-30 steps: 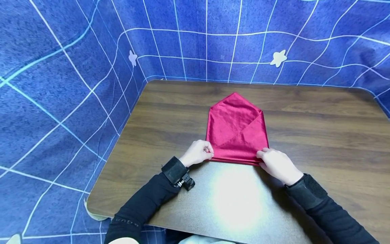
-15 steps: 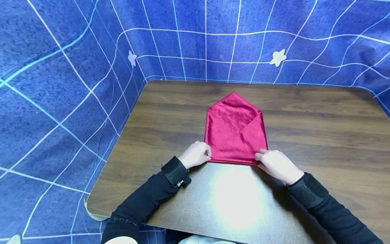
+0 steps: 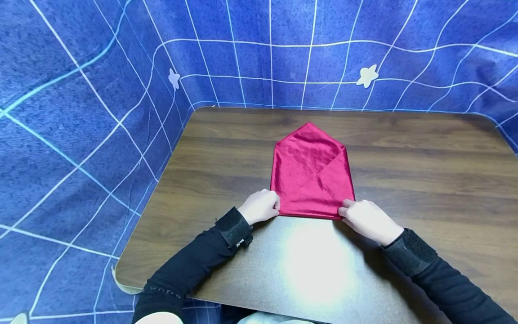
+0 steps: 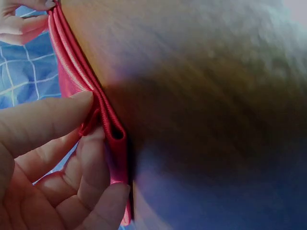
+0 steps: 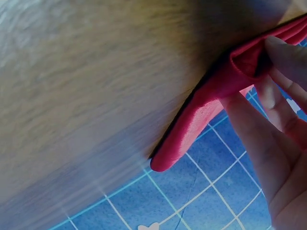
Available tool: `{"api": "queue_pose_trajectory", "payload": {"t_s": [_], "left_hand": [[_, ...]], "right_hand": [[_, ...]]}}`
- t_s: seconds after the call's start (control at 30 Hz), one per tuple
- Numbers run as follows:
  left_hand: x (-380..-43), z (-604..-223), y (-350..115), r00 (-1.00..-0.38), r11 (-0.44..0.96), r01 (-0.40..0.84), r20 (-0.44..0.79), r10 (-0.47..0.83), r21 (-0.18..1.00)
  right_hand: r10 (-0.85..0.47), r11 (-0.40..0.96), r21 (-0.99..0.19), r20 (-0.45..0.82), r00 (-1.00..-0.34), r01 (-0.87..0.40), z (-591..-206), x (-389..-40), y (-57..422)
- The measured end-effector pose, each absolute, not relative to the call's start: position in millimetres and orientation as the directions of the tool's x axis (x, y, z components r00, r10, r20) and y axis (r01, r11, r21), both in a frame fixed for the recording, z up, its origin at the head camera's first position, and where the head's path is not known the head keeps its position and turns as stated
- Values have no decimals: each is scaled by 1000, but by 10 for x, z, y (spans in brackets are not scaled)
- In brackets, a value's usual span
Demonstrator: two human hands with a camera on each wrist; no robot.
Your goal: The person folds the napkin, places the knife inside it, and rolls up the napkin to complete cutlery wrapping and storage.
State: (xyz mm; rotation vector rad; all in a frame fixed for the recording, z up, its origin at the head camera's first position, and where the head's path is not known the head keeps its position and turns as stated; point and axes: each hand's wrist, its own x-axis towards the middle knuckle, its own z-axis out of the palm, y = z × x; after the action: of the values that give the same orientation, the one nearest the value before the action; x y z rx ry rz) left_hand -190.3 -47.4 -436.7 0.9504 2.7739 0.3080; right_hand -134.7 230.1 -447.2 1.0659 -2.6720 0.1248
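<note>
A shiny red cloth napkin (image 3: 311, 175) lies folded on the wooden table, its far end a point and its near edge straight. At its near left corner my left hand (image 3: 261, 206) pinches the folded edge between thumb and fingers. The left wrist view shows several stacked layers of the napkin (image 4: 88, 76) beside the fingertips. My right hand (image 3: 370, 220) grips the near right corner. Seen from the right wrist, the thumb of the right hand (image 5: 283, 120) lies on the napkin's rolled fold (image 5: 249, 62), with fingers beneath.
The wooden table (image 3: 437, 180) extends well to the right of the napkin, with a bright glare on its near part. A blue curtain (image 3: 251, 58) with white grid lines and star shapes hangs behind the table and along its left side.
Both hands stay at the near corners of the napkin. The dark layer showing along its near edge has narrowed, and the left hand's fingers are drawn in more closely.
</note>
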Motion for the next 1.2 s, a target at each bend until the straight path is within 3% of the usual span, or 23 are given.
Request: {"api": "queue_pose_trajectory", "payload": {"t_s": [0.2,0.4,0.57,1.0,1.2], "left_hand": [[-1834,-4375,-433,-725,725,684,-41,688,79],[-1779,-4433,-347,-558,557,791,73,826,-255],[-1752,-4452,-290,-447,428,816,46,893,-389],[-1684,-4450,-134,-426,365,784,-9,905,-502],[-1660,-4461,-49,-455,380,799,-55,889,-466]], "right_hand": [[-706,688,90,315,-635,-720,-4504,-1333,2310],[-752,653,232,309,-582,-721,-4532,-1292,2300],[-772,635,293,270,-576,-714,-4556,-1263,2265],[-788,616,395,280,-549,-682,-4611,-1246,2143],[-788,616,426,359,-501,-663,-4647,-1296,2106]]}}
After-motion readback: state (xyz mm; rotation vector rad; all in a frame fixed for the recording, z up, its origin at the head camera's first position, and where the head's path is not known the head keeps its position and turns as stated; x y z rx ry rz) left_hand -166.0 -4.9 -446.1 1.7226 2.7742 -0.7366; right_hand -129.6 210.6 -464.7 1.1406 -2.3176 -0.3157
